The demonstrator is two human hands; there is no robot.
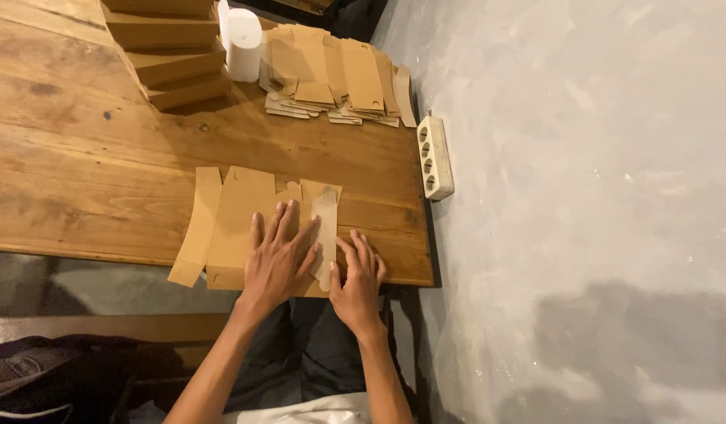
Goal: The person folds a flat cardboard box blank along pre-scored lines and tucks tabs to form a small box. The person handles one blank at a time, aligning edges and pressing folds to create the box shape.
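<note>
A flat brown cardboard cut-out (233,220) lies at the near edge of the wooden table (88,165). My left hand (278,259) rests flat on it, fingers spread, pressing it down. My right hand (358,281) lies beside it, fingers on the cut-out's right flap, where a pale strip (327,228) runs along the fold. Neither hand grips anything.
A pile of flat brown cut-outs (335,74) sits at the far end, next to a white roll (242,43). Folded brown boxes (170,55) are stacked at the back left. A white power strip (436,157) sits at the table's right edge, against a grey wall.
</note>
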